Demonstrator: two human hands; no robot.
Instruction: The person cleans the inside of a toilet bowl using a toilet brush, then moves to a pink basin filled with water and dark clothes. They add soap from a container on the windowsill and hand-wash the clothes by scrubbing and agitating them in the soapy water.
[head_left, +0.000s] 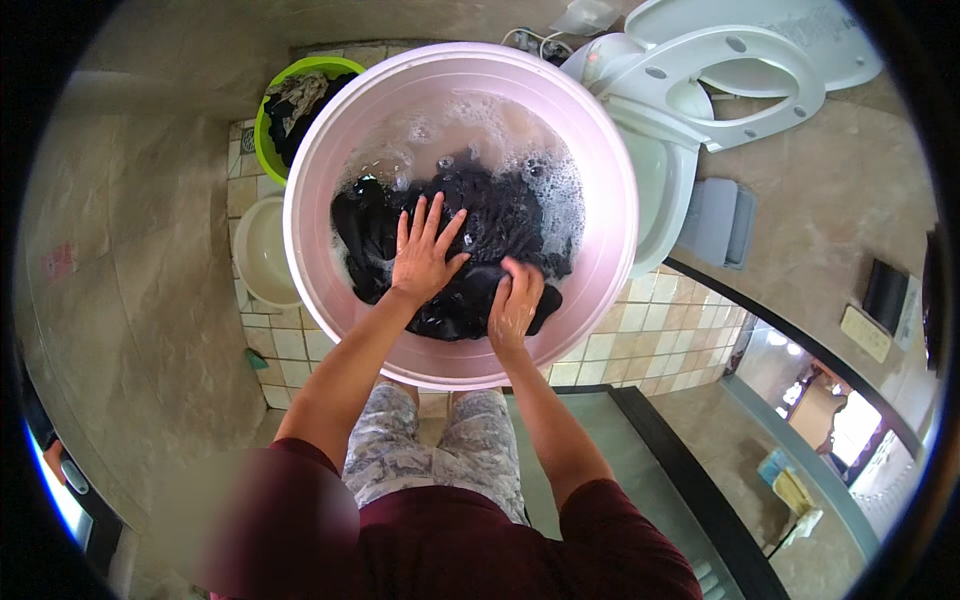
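Note:
A large pale pink plastic tub (311, 217) stands before me with murky, sudsy water (480, 120) in it. Soaked black cloth (487, 202) lies bunched in the water, partly under the surface. Palm down on this cloth, my left hand (426, 255) has its fingers spread and grips nothing. My right hand (517, 304) is at the near right part of the cloth with its fingers curled and slightly blurred. Whether those fingers pinch the fabric is hidden. A dark fold of the cloth bulges out to the right of that hand.
Behind the tub at left, a lime green basin (271, 161) holds dark clothes. A cream basin (259, 255) sits on the tiled floor (289, 343) below it. To the right are a toilet (652, 195) with its seat raised and a grey bin (718, 223). A black-framed glass panel (570, 435) stands near my right arm.

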